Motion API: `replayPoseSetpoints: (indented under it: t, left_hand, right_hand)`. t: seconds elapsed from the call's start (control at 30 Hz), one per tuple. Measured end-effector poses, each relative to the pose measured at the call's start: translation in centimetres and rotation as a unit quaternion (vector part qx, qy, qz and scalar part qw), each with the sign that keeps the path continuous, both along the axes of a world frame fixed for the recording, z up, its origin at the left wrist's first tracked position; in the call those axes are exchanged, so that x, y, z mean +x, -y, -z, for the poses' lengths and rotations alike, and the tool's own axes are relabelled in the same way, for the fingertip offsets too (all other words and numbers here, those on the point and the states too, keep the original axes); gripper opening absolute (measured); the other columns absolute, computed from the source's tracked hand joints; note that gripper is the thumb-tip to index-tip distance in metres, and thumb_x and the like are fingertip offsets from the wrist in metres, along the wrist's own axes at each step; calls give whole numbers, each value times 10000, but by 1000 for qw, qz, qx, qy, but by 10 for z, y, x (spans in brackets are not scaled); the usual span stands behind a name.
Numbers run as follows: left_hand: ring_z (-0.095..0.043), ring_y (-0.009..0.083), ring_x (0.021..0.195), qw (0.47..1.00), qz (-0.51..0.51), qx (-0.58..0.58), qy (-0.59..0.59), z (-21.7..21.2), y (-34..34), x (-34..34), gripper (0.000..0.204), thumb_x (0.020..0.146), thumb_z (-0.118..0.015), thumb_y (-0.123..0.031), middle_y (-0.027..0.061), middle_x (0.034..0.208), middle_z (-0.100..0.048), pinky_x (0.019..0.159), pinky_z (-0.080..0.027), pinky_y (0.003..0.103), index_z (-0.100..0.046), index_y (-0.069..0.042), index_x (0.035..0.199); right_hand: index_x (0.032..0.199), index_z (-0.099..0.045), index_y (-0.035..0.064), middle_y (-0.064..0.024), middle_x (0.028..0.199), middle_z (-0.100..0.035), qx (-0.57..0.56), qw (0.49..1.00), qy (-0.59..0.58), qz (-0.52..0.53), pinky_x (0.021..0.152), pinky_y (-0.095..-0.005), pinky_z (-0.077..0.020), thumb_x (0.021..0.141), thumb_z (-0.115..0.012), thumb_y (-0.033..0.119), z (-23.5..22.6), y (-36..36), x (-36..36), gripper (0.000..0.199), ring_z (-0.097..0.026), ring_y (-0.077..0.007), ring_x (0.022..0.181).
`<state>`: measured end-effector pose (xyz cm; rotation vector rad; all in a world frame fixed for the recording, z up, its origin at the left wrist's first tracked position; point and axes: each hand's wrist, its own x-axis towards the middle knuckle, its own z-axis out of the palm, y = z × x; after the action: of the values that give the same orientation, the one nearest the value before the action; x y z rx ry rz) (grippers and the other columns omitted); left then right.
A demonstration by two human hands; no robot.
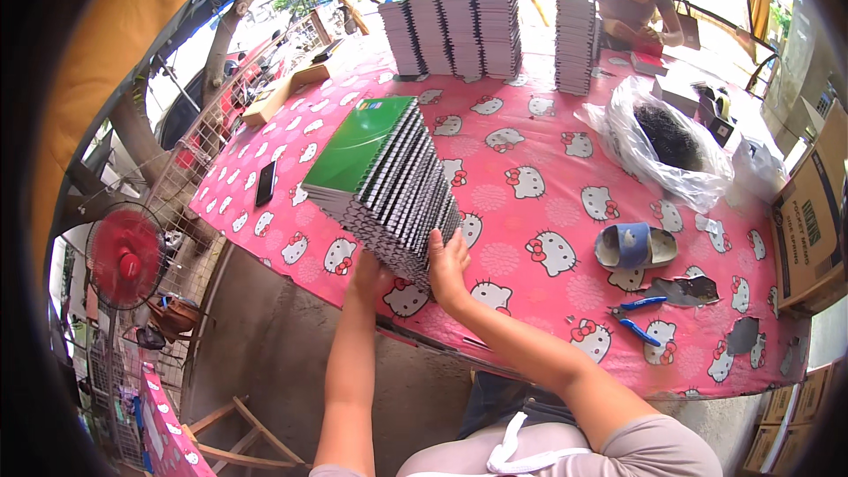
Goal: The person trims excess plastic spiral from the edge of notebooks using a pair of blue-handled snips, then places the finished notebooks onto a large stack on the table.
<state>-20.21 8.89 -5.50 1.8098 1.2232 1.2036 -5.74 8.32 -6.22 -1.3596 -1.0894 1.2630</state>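
A tall stack of spiral notebooks (397, 203) with a green top cover stands at the near left part of the table, its black coil bindings facing right. My left hand (367, 272) is at the lower near side of the stack, its fingers mostly hidden. Against the lower right side my right hand (449, 261) presses with its fingers along the coils. Between them the two hands hold the base of the stack. Blue-handled cutting pliers (638, 320) lie to the right of my right arm, and a blue slipper (634, 246) rests beyond them.
More notebook stacks (455, 34) and a lone stack (575, 40) stand at the far edge. A person (632, 0) sits behind. A clear plastic bag (609, 137) with black contents and a cardboard box (811, 212) are at right; a phone (266, 183) and a red fan (128, 256) at left.
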Motion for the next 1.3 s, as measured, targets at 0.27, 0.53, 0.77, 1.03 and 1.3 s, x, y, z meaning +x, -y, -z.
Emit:
replayPoseSetpoints:
  t: [0.27,0.53,0.77,1.03,1.3]
  left_hand:
    - [-592,251,1095,828,75,-278,481,19,-52,64,352,996,-412,-208,127,1223,-598,976,-481,413,-529,13,1245]
    - [-413,250,1280,915,315,-86,238,22,-86,104,549,912,-543,-284,93,1404,-444,1101,-270,419,-411,-34,1382]
    - [-508,235,1188,938,132,-176,268,47,-82,61,495,972,-455,-364,119,1318,-524,1004,-388,432,-461,-43,1349]
    - [-557,112,935,938,-175,91,285,-126,2,134,394,919,-632,-283,40,1100,-591,768,-465,286,-517,-70,1230]
    - [-580,99,842,929,-226,290,-33,-176,33,192,329,818,-742,-115,49,1003,-598,692,-496,240,-555,-46,1080]
  right_hand:
    - [1454,-92,-97,-343,1487,-110,-10,997,7,73,1132,-559,-72,887,-328,727,-8,-10,67,1028,-83,-529,1366]
    - [1455,-105,-89,-337,1481,-137,5,992,25,126,1128,-559,-83,900,-337,704,6,-26,107,996,-108,-527,1355]
    - [1463,-149,-70,-317,1494,-180,69,973,207,-81,1160,-464,-151,822,-625,581,-18,-2,185,1030,-163,-417,1409]
    - [1360,-407,-7,-189,1382,-412,119,803,555,-182,1083,-550,-265,788,-700,414,-19,136,359,768,-367,-368,1303]
    - [1270,-472,14,-163,1155,-491,122,793,583,-131,926,-526,-378,866,-627,276,-31,126,362,506,-464,-331,1110]
